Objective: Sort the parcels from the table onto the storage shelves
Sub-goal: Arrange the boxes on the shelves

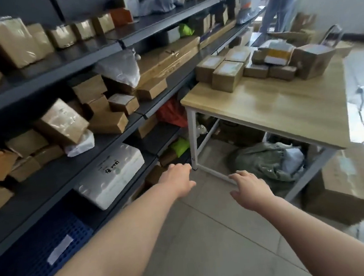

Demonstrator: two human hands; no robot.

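A light wooden table (284, 109) stands at the right with several taped brown cardboard parcels (228, 75) clustered at its far end. Dark metal storage shelves (64, 60) run along the left, packed with brown boxes, plastic mailers and a white foam box (112, 177). My left hand (178, 177) and my right hand (250, 189) reach forward over the tiled floor, below the table's near corner. Both hold nothing, and their fingers are relaxed.
A blue plastic crate (43, 244) sits on the lowest shelf at the near left. Under the table lie a grey-green bag (264, 161) and a large cardboard box (352, 180). A person's legs (279, 6) stand at the far end of the aisle.
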